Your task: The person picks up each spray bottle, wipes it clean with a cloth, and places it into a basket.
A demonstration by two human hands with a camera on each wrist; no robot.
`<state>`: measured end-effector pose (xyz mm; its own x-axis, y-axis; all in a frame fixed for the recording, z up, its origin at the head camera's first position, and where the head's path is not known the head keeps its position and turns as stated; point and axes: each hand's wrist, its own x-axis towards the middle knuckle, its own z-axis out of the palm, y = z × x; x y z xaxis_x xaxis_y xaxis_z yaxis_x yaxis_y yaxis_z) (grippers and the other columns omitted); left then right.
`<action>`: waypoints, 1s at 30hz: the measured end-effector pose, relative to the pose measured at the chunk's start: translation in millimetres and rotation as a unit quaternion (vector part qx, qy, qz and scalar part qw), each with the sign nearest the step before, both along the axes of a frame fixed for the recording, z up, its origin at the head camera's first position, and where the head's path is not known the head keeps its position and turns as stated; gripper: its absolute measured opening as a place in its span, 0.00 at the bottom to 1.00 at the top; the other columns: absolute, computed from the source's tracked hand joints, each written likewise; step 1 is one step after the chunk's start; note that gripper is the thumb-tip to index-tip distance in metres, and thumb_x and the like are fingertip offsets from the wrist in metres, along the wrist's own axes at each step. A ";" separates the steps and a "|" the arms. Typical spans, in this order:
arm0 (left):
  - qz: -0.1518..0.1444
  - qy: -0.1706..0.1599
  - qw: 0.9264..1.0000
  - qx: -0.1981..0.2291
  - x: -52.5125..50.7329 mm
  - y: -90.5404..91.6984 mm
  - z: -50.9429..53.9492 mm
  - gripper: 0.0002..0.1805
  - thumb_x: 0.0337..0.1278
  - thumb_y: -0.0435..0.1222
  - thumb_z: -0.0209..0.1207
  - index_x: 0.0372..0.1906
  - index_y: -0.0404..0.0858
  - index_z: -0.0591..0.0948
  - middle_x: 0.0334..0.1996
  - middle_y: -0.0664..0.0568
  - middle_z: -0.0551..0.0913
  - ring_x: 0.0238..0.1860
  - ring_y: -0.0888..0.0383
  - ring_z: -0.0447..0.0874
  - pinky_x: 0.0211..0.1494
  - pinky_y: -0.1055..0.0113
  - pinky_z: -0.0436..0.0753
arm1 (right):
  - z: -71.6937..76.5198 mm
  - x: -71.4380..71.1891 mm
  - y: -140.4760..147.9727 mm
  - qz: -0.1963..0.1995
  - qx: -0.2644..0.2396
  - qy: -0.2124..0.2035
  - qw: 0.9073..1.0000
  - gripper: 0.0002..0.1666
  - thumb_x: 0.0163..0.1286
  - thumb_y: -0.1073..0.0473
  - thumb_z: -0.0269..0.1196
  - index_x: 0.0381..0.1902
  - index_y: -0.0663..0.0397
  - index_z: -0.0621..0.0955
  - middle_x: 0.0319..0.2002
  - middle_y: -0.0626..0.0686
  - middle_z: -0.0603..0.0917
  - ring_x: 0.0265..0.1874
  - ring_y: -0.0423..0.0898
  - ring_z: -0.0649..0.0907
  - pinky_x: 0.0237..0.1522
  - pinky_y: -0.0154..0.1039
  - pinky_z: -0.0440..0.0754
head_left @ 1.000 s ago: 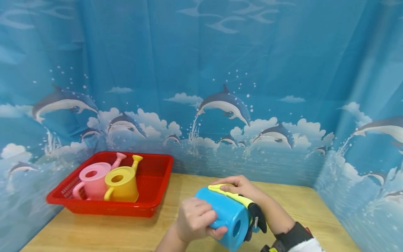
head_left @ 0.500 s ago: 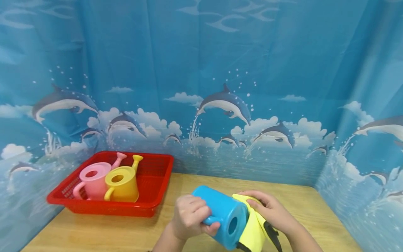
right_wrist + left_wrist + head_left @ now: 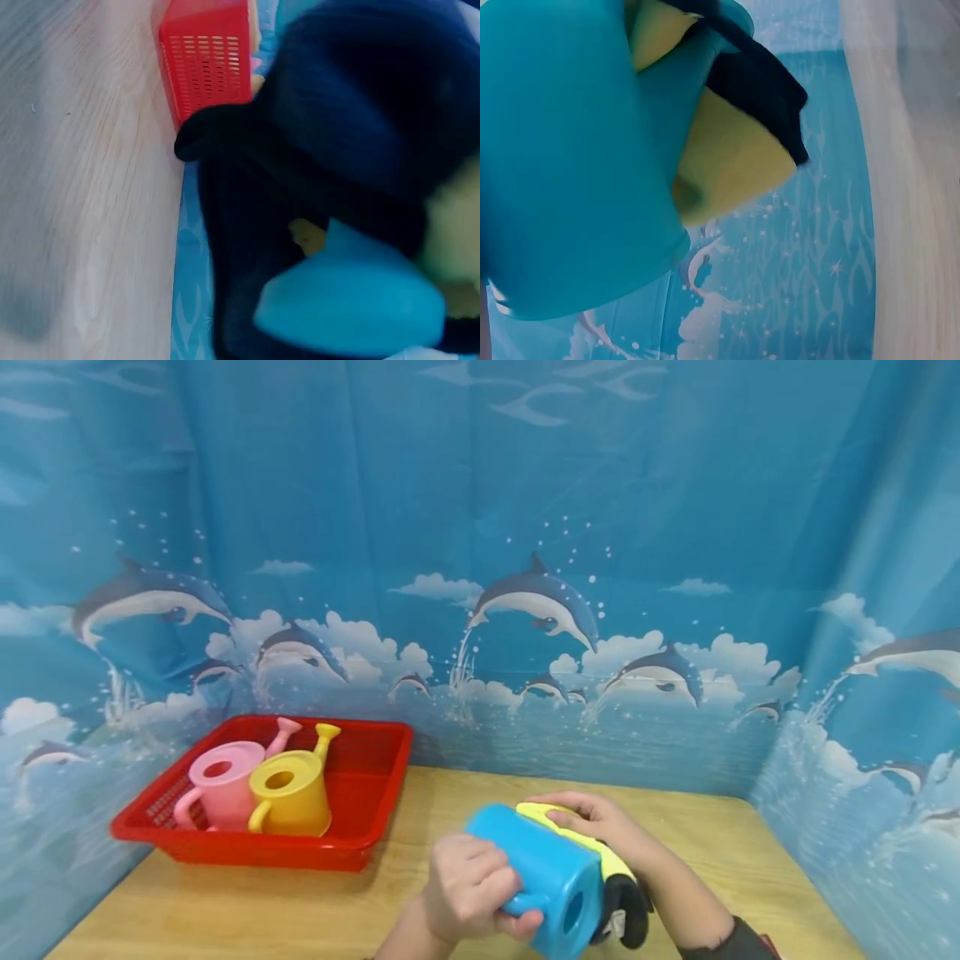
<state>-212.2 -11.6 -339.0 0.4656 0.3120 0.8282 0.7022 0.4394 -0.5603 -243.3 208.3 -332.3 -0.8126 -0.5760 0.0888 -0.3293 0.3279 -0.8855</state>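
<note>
A blue toy watering can [image 3: 536, 864] is tilted on its side above the table, its round top hole facing the lower right. My left hand [image 3: 476, 885] grips it by the handle. On the can's far side, my right hand [image 3: 600, 827] holds a yellow cloth with black parts [image 3: 626, 902] against the blue wall, fingers bent over the cloth's upper edge. In the left wrist view, the can's body fills the left part and yellow cloth [image 3: 735, 161] wraps behind the spout. Dark cloth [image 3: 262, 262] covers much of the right wrist view, around the can's blue spout end [image 3: 352, 300].
At the left on the wooden table [image 3: 225, 914] stands a red plastic basket [image 3: 367, 802]. Inside it are a pink watering can [image 3: 228, 793] and a yellow watering can [image 3: 296, 797]. A blue dolphin-print curtain [image 3: 450, 527] encloses the table's back and sides.
The cloth went from the can's upper side toward its top end, then back along the side with the right hand. The left hand keeps its grip on the handle, shifting slightly.
</note>
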 end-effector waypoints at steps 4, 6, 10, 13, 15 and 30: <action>0.002 -0.015 1.000 -0.006 2.4 6.5 -1.2 0.27 0.70 0.51 0.43 0.12 0.50 0.64 0.09 0.66 0.63 0.10 0.74 0.59 0.19 0.85 0.54 | 7.4 -5.4 -10.7 -0.001 0.050 0.016 0.999 0.26 0.76 0.48 0.51 0.65 0.55 0.73 0.62 0.60 0.77 0.59 0.54 0.78 0.48 0.34 0.79; 0.003 -0.025 1.000 -0.006 1.6 8.6 -2.8 0.27 0.70 0.51 0.42 0.12 0.49 0.64 0.08 0.66 0.63 0.10 0.74 0.58 0.20 0.86 0.54 | 8.0 -9.9 -14.3 0.008 0.067 0.029 0.997 0.25 0.77 0.49 0.50 0.65 0.56 0.73 0.61 0.61 0.77 0.59 0.58 0.77 0.49 0.36 0.78; -0.006 -0.045 0.999 -0.002 -1.9 7.9 -5.9 0.27 0.70 0.50 0.41 0.12 0.48 0.64 0.08 0.65 0.63 0.10 0.74 0.59 0.21 0.88 0.57 | 6.4 -15.6 -14.8 0.028 0.078 0.040 0.996 0.25 0.77 0.50 0.50 0.64 0.58 0.74 0.61 0.62 0.77 0.60 0.60 0.76 0.50 0.36 0.78; -0.011 -0.046 0.999 0.005 -3.9 2.2 -4.2 0.26 0.70 0.50 0.42 0.12 0.48 0.64 0.08 0.65 0.63 0.09 0.73 0.60 0.21 0.88 0.59 | 5.1 -14.0 -10.6 0.034 0.062 0.032 0.997 0.25 0.77 0.51 0.50 0.64 0.60 0.73 0.61 0.63 0.77 0.59 0.59 0.77 0.50 0.34 0.79; -0.010 -0.033 0.999 0.015 -5.9 -2.3 -1.3 0.26 0.69 0.49 0.43 0.12 0.47 0.64 0.08 0.65 0.64 0.09 0.72 0.61 0.19 0.86 0.60 | 3.4 -11.6 -6.3 0.034 0.047 0.022 0.998 0.26 0.77 0.51 0.50 0.64 0.61 0.72 0.61 0.64 0.76 0.57 0.54 0.79 0.49 0.34 0.80; -0.036 0.015 0.998 0.052 -7.7 -12.1 12.6 0.26 0.70 0.45 0.43 0.11 0.46 0.63 0.08 0.63 0.59 0.09 0.71 0.56 0.17 0.84 0.52 | 0.2 33.2 27.7 0.066 -0.020 0.063 0.996 0.23 0.79 0.63 0.44 0.67 0.66 0.67 0.64 0.66 0.72 0.53 0.30 0.79 0.47 0.37 0.83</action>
<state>-219.9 -23.7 -326.4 0.5090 0.1896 0.8396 0.7178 0.4448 -0.5356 -210.1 236.0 -332.1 -0.7115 -0.6705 0.2103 -0.4759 0.2396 -0.8462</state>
